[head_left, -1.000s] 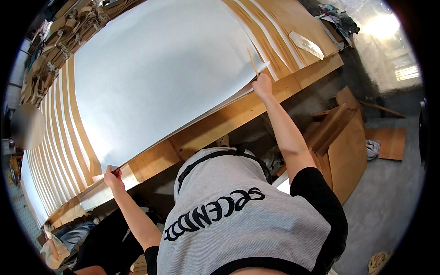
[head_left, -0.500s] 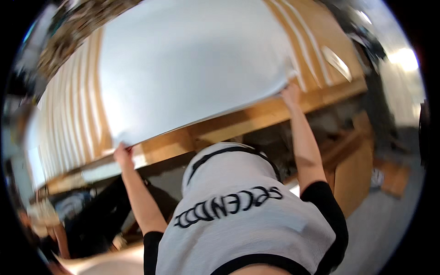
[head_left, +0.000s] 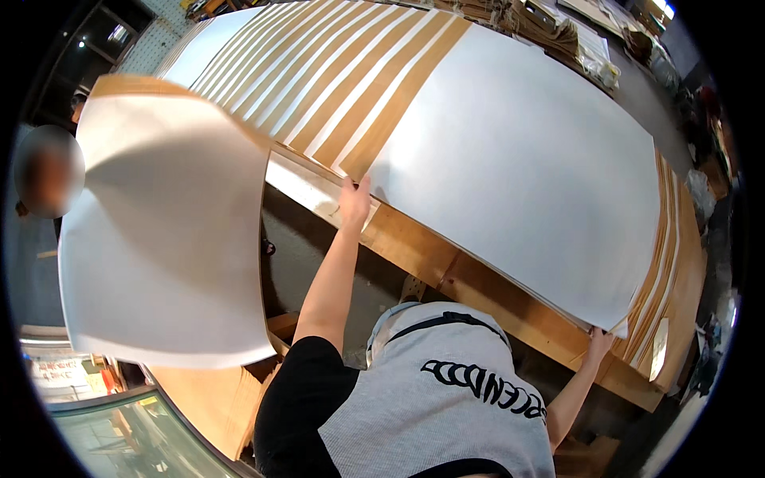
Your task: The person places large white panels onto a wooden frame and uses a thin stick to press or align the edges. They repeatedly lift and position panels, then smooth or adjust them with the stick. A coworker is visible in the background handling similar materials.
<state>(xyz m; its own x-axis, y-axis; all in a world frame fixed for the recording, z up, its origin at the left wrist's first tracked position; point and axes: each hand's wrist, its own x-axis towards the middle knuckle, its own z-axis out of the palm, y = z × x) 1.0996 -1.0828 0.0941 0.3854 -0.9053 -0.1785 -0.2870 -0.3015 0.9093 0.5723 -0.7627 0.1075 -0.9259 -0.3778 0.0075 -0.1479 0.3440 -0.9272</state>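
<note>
While left hand (head_left: 355,201) and right hand (head_left: 601,342) pinch its near edge, the white sheet (head_left: 522,163) lies spread but unreleased between them, overlapping sheets (head_left: 408,102) already fanned left of both.

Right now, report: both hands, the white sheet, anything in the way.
Left hand at near left corner of white sheet, right hand at its near right corner. White sheet spread out. Curved sheet at left, apart from both hands.
</note>
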